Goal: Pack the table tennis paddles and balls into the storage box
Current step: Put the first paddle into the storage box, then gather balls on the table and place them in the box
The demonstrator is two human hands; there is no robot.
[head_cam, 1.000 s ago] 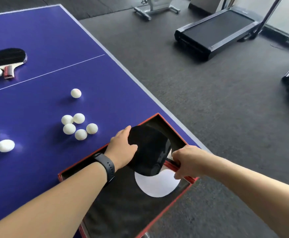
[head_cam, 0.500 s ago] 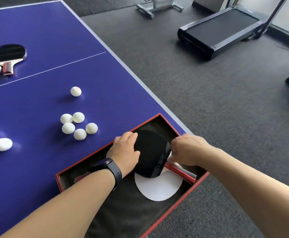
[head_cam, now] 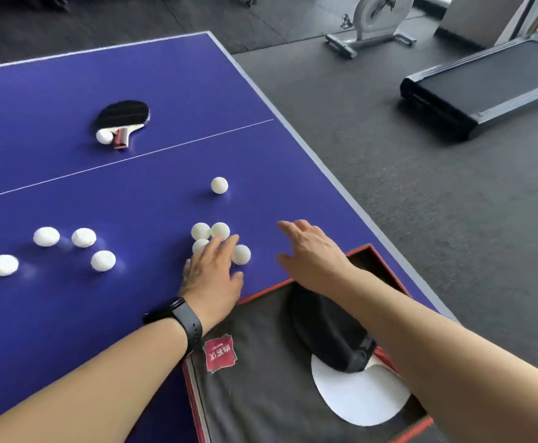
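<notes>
The red-edged storage box (head_cam: 263, 295) with black lining lies at the table's near right corner. A black paddle (head_cam: 328, 334) lies inside it, partly over a white paddle-shaped recess (head_cam: 357, 398). My left hand (head_cam: 211, 273) is open, fingers spread over a cluster of several white balls (head_cam: 219, 230). Just past the box's far rim, my right hand (head_cam: 309, 251) hovers open and holds nothing. One ball (head_cam: 219, 185) sits alone farther out. A second black paddle (head_cam: 124, 118) lies far left with a ball (head_cam: 104, 136) against its handle.
Several more white balls (head_cam: 83, 237) are scattered at the left of the blue table (head_cam: 69, 84). The table's right edge runs diagonally beside grey carpet. A treadmill (head_cam: 485, 87) and an exercise machine (head_cam: 373, 24) stand on the floor beyond.
Both hands let go of the black paddle, which now lies in the box. They moved forward out of the box toward the ball cluster. The view tilted up and left.
</notes>
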